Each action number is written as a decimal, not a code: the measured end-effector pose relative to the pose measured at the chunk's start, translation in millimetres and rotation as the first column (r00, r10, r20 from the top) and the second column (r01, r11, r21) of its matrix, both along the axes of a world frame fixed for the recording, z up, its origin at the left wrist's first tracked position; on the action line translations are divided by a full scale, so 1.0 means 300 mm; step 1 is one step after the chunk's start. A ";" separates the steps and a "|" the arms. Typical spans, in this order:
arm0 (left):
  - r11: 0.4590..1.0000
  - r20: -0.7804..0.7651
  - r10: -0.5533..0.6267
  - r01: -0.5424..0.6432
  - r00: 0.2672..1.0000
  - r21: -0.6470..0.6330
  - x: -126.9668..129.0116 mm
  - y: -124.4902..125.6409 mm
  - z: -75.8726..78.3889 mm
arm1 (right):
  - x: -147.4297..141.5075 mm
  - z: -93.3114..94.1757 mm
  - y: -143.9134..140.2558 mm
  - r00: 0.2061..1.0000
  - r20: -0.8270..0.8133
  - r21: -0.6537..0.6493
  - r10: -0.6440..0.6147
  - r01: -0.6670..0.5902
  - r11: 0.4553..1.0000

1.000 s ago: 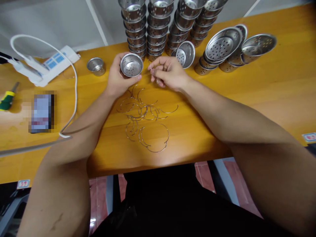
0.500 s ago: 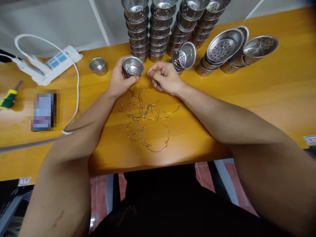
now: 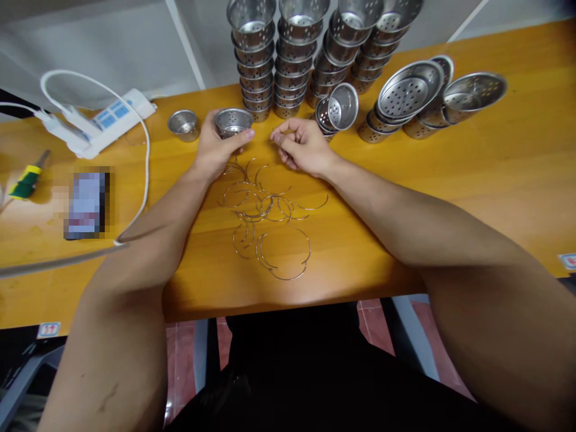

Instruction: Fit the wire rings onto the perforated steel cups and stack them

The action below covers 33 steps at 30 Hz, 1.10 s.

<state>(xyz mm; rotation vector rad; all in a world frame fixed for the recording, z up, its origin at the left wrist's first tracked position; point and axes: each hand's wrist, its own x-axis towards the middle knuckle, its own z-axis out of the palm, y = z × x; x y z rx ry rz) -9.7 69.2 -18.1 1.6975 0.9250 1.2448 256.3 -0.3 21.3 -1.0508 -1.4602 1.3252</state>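
Note:
My left hand (image 3: 214,151) grips a small perforated steel cup (image 3: 233,122), held nearly upright just above the wooden table (image 3: 472,180). My right hand (image 3: 302,147) is a few centimetres to its right, thumb and forefinger pinched on the end of a thin wire handle (image 3: 275,130) that is barely visible. A loose pile of curved wire handles (image 3: 270,210) lies on the table right below both hands.
Tall stacks of the same steel cups (image 3: 292,54) stand behind the hands. Wider strainer bowls (image 3: 409,90) lie at the back right. One single cup (image 3: 183,124), a power strip with white cable (image 3: 103,117), a screwdriver (image 3: 27,180) and a phone (image 3: 85,204) sit on the left.
The cup in my left hand has tilted from facing the camera to nearly upright. Both hands have stayed close together above the wire pile.

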 end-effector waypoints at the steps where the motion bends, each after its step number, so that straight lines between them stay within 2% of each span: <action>1: 1.000 0.034 0.028 -0.028 0.999 -0.003 0.001 0.009 -0.015 | 0.000 -0.002 0.001 1.000 -0.005 0.001 0.002 -0.002 1.000; 5: 0.997 0.148 0.078 -0.080 0.986 0.009 -0.001 0.065 -0.074 | 0.002 -0.010 0.003 0.999 -0.031 0.017 0.011 -0.011 1.000; 9: 0.997 0.187 0.078 -0.074 0.979 -0.030 -0.024 0.108 -0.097 | 0.005 -0.022 0.008 0.998 -0.046 0.041 0.043 -0.041 0.998; 13: 0.998 0.151 0.066 -0.063 0.986 -0.024 -0.032 0.100 -0.083 | 0.011 -0.029 0.009 0.997 -0.040 0.063 0.070 -0.067 0.996; 18: 0.992 0.135 0.107 -0.115 0.985 0.049 0.008 0.046 -0.031 | 0.013 -0.025 0.007 0.998 -0.021 0.055 0.064 -0.063 0.996; 23: 0.987 -0.020 0.090 -0.087 0.996 0.137 0.017 0.019 0.010 | 0.005 -0.004 -0.003 0.999 -0.016 0.033 0.028 -0.028 0.999; 25: 0.986 -0.045 0.075 -0.067 0.996 0.154 0.019 0.018 0.015 | 0.000 0.007 -0.010 1.000 -0.015 0.025 0.014 -0.014 1.000; 29: 0.990 -0.035 0.101 -0.097 0.994 0.098 0.023 0.014 0.021 | -0.006 0.021 -0.019 1.000 -0.008 0.028 -0.026 0.026 0.999; 33: 0.989 -0.065 0.074 -0.065 0.995 0.135 0.008 0.033 0.001 | -0.004 0.026 -0.019 0.997 0.021 0.086 -0.078 0.076 0.993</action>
